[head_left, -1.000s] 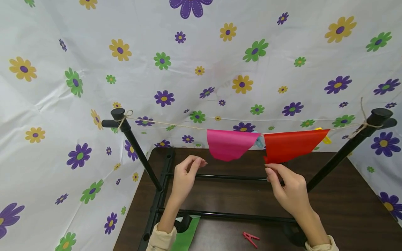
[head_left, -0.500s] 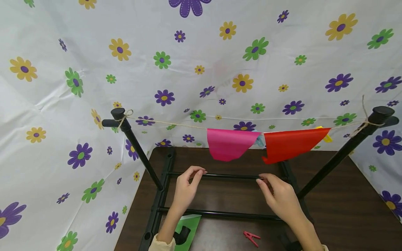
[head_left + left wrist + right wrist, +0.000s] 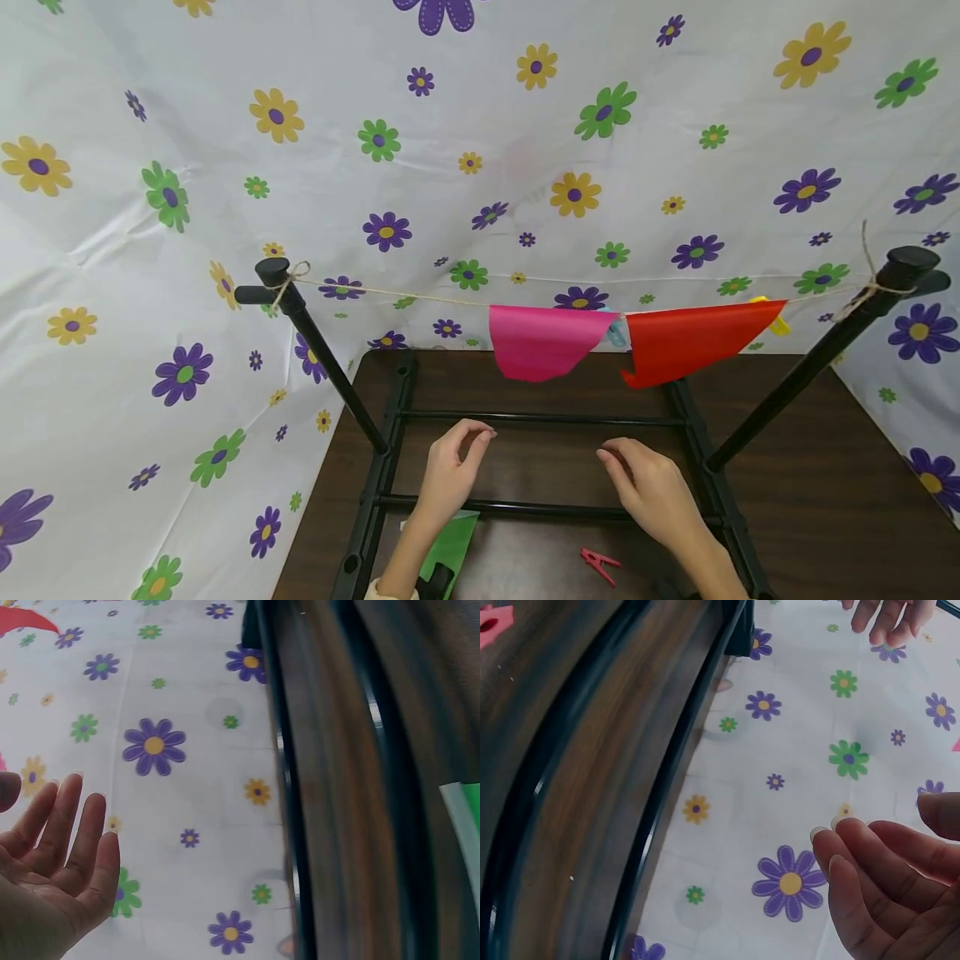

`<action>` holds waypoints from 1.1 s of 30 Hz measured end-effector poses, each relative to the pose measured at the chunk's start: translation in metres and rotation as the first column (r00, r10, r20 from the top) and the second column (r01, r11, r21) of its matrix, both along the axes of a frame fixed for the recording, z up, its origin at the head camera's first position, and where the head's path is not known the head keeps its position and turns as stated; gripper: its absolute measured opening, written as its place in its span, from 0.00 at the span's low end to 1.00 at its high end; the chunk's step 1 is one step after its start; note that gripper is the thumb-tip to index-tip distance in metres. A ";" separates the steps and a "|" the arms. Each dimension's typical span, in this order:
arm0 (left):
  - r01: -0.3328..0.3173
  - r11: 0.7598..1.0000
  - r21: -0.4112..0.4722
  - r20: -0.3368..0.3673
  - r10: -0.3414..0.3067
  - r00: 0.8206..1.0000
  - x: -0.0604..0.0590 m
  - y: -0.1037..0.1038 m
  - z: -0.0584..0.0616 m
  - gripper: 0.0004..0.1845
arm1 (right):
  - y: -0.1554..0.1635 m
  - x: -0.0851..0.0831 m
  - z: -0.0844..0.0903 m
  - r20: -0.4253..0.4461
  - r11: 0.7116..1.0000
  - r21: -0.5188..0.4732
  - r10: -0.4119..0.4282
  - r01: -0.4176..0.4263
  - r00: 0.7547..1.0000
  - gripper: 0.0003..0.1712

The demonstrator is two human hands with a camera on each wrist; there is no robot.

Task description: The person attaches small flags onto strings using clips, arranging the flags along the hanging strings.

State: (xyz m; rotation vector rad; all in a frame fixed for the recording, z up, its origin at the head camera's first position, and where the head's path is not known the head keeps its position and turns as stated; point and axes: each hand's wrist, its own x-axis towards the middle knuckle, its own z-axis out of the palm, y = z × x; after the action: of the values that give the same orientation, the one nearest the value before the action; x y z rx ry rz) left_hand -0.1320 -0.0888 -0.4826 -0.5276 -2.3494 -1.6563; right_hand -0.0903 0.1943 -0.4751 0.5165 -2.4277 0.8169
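A pink paper flag (image 3: 546, 342) and a red paper flag (image 3: 690, 337) hang side by side on a twine line (image 3: 405, 297) strung between two black posts. A blue clip (image 3: 617, 334) sits between them, and a yellow clip (image 3: 774, 322) is at the red flag's far end. My left hand (image 3: 471, 442) hovers low over the dark table (image 3: 825, 500), fingers loosely curled and holding nothing. My right hand (image 3: 611, 462) is beside it, also empty. The left wrist view shows the left hand's (image 3: 52, 862) bare palm. In the right wrist view the right hand's fingers (image 3: 877, 862) are relaxed.
A black rack frame (image 3: 540, 417) stands on the table, with its bars under both hands. A red clothespin (image 3: 598, 567) lies near the front edge. A green paper sheet (image 3: 452, 540) lies at the front left. Flowered white cloth (image 3: 225, 167) covers the walls.
Both hands have dropped from just below the flags down toward the table and nearer to me. The right hand has left the red flag's lower corner. The flags hang as before.
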 end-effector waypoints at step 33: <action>0.027 0.996 -0.085 0.176 -0.011 0.984 0.027 -0.004 -0.042 0.07 | -0.017 0.015 -0.032 0.169 0.999 -0.036 0.039 -0.034 0.985 0.09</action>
State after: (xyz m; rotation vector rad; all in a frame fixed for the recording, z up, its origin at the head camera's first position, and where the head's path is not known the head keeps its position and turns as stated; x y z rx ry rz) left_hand -0.1046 -0.0928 -0.5250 -0.4369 -2.5596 -1.6779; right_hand -0.0756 0.1776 -0.5074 0.4980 -2.5612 0.9501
